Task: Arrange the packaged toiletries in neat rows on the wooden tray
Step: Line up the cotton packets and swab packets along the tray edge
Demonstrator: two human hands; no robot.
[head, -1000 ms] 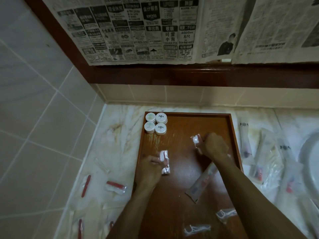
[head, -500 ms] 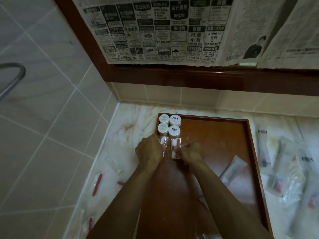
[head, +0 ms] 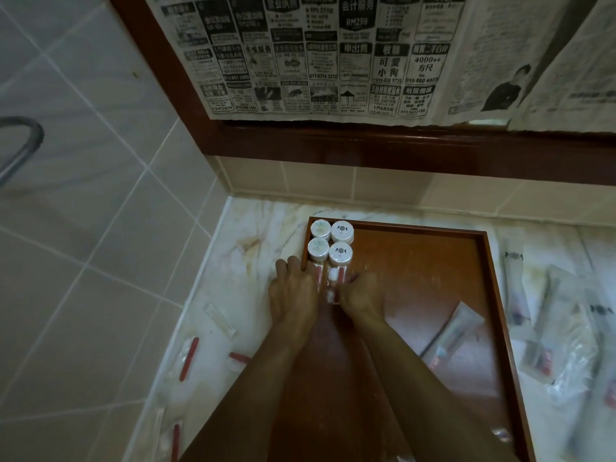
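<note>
The wooden tray (head: pixel 484 261) lies on the marble counter. In its far left corner stand several white round tubs (head: pixel 330 243) in a square block. Directly below them two small clear packets with red and white contents lie side by side: the left packet (head: pixel 318 274) and the right packet (head: pixel 334 282). My left hand (head: pixel 293 295) rests flat on the left packet, its fingers stretched to the tray's left rim. My right hand (head: pixel 361 295) pinches the right packet's edge with curled fingers. A long toothbrush packet (head: pixel 456 325) lies slanted on the tray's right part.
Loose packets with red pieces (head: pixel 188 358) lie on the counter left of the tray. Long clear sachets (head: pixel 560 328) are scattered on its right. Tiled walls close the left and back. A metal bar (head: pixel 23 145) juts from the left wall. Newspaper (head: pixel 333 55) covers the mirror.
Both hands carried their small packets from mid-tray to the far left corner and set them below the tubs. Since half a second ago they have barely shifted.
</note>
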